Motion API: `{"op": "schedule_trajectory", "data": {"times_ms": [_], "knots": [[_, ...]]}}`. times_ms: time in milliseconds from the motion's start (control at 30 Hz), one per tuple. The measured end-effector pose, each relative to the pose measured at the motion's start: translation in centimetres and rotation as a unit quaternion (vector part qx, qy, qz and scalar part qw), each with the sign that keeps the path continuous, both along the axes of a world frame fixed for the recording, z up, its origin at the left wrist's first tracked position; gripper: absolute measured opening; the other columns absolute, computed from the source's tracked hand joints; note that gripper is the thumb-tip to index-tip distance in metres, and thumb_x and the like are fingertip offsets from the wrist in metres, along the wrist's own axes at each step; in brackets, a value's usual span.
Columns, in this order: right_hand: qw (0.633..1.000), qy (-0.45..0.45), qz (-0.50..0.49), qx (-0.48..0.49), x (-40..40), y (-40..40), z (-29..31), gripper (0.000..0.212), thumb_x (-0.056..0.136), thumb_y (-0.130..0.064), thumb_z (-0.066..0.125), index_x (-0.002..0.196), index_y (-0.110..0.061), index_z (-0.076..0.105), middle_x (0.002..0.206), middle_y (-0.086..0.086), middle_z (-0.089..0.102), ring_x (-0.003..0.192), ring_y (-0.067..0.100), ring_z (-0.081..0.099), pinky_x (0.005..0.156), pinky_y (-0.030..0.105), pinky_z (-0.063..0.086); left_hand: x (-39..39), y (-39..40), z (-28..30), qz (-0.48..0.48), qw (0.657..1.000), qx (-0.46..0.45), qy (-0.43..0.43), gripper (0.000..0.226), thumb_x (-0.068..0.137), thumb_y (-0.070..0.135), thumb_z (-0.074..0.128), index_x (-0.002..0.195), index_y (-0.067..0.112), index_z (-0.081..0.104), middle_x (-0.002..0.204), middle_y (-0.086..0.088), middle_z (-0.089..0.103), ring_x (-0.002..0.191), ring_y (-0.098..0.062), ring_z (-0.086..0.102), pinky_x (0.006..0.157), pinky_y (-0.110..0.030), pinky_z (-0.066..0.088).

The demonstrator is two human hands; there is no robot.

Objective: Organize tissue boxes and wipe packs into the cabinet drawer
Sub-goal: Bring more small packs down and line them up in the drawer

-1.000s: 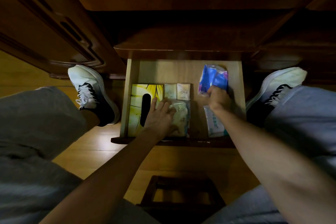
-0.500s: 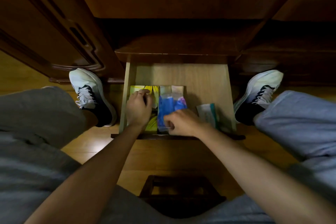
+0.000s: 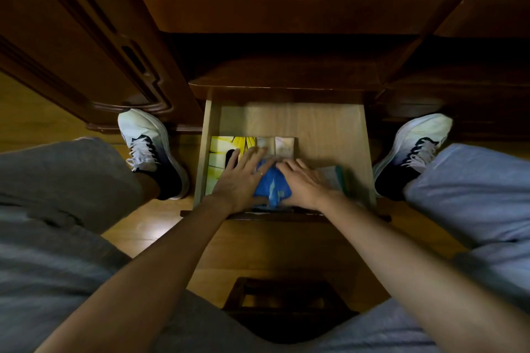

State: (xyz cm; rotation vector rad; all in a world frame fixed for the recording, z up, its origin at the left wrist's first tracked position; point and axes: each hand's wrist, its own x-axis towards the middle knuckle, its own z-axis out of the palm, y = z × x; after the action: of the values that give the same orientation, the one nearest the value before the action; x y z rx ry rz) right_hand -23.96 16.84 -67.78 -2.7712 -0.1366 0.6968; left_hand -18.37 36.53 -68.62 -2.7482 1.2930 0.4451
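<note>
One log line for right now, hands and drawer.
left hand: flat on blue pack | right hand: flat on blue pack | drawer: open | yellow tissue box: inside, left

drawer (image 3: 329, 123): pale matt wood | blue pack (image 3: 272, 185): glossy plastic | cabinet (image 3: 272, 11): dark polished wood

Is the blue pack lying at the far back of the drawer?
No, the blue pack lies near the front of the drawer, pressed between the left hand and the right hand.

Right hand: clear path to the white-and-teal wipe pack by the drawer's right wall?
Probably yes. The right hand lies flat on the blue pack, and the white-and-teal wipe pack sits right beside its fingers, uncovered.
</note>
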Motion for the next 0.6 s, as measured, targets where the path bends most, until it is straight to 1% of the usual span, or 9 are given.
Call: {"op": "schedule_trajectory", "data": {"times_ms": [67,100,133,267,333,433,467,533,600], "knots": [[1.0,0.009,0.014,-0.014,-0.3,0.1,-1.0,0.102,0.075,-0.054,0.078,0.154,-0.022,0.023,0.16,0.0,0.021,0.144,0.025,0.023,0.107,0.053,0.041,0.1,-0.2,0.1,-0.055,0.997,0.052,-0.02,0.102,0.085,0.085,0.025,0.161,0.017,0.017,0.168,-0.013,0.006,0.155,-0.032,0.003,0.124,-0.057,-0.002],[0.999,0.008,0.023,-0.026,-0.3,0.1,-1.4,0.1,0.077,-0.052,0.077,0.155,-0.022,0.023,0.161,-0.001,0.019,0.145,0.024,0.021,0.107,0.053,0.04,0.2,-0.3,0.2,-0.073,0.994,0.077,-0.021,0.105,0.083,0.086,0.016,0.16,0.015,0.019,0.168,-0.014,0.009,0.155,-0.032,0.003,0.123,-0.058,-0.005],[0.999,0.006,0.034,-0.039,-0.3,0.1,-1.7,0.098,0.079,-0.05,0.077,0.156,-0.022,0.023,0.161,-0.001,0.019,0.145,0.024,0.02,0.108,0.053,0.04,0.2,-0.4,0.3,-0.088,0.991,0.1,-0.022,0.106,0.083,0.086,0.012,0.16,0.013,0.019,0.167,-0.016,0.011,0.155,-0.031,0.003,0.123,-0.058,-0.006],[0.997,0.009,0.059,-0.056,0.0,0.0,-2.4,0.093,0.082,-0.04,0.076,0.157,-0.027,0.022,0.162,0.001,0.017,0.148,0.026,0.015,0.113,0.054,0.033,0.8,-0.8,1.2,-0.132,0.973,0.19,-0.015,0.084,0.097,0.071,0.029,0.16,0.015,0.021,0.166,-0.015,0.013,0.155,-0.029,0.006,0.121,-0.062,-0.004],[0.997,0.021,0.059,-0.053,0.2,0.0,-2.6,0.095,0.081,-0.038,0.077,0.157,-0.027,0.022,0.162,0.001,0.015,0.148,0.027,0.013,0.113,0.055,0.032,1.2,-1.6,1.6,-0.149,0.961,0.234,-0.025,0.079,0.099,0.064,0.038,0.159,0.015,0.023,0.166,-0.015,0.014,0.154,-0.029,0.009,0.121,-0.062,-0.003],[0.996,0.021,0.069,-0.057,0.3,-0.2,-3.0,0.095,0.081,-0.038,0.078,0.157,-0.025,0.022,0.161,0.002,0.014,0.147,0.026,0.011,0.111,0.054,0.033,1.0,-3.7,1.6,-0.162,0.949,0.26,-0.076,0.064,0.098,0.04,0.056,0.153,0.015,0.037,0.165,-0.016,0.018,0.154,-0.032,0.012,0.121,-0.063,-0.005],[0.996,0.017,0.07,-0.055,0.3,-0.2,-3.2,0.094,0.081,-0.037,0.078,0.157,-0.025,0.023,0.16,0.003,0.014,0.147,0.026,0.01,0.111,0.053,0.032,0.8,-4.6,1.5,-0.164,0.944,0.271,-0.09,0.061,0.096,0.035,0.059,0.15,0.015,0.042,0.164,-0.016,0.021,0.154,-0.033,0.013,0.12,-0.063,-0.007],[0.997,0.014,0.067,-0.048,0.1,-0.3,-3.7,0.091,0.081,-0.032,0.078,0.155,-0.023,0.026,0.159,0.004,0.014,0.147,0.026,0.009,0.111,0.053,0.03,0.3,-5.7,1.4,-0.167,0.934,0.298,-0.106,0.062,0.092,0.034,0.064,0.148,0.013,0.046,0.16,-0.016,0.034,0.152,-0.035,0.02,0.118,-0.061,-0.01],[0.997,-0.003,0.066,-0.043,0.0,-0.3,-4.2,0.09,0.079,-0.027,0.078,0.154,-0.021,0.03,0.158,0.006,0.017,0.144,0.027,0.008,0.111,0.053,0.03,0.2,-6.0,1.0,-0.168,0.928,0.309,-0.122,0.063,0.091,0.034,0.065,0.146,0.01,0.047,0.153,-0.015,0.043,0.147,-0.034,0.03,0.121,-0.058,-0.002]]}}
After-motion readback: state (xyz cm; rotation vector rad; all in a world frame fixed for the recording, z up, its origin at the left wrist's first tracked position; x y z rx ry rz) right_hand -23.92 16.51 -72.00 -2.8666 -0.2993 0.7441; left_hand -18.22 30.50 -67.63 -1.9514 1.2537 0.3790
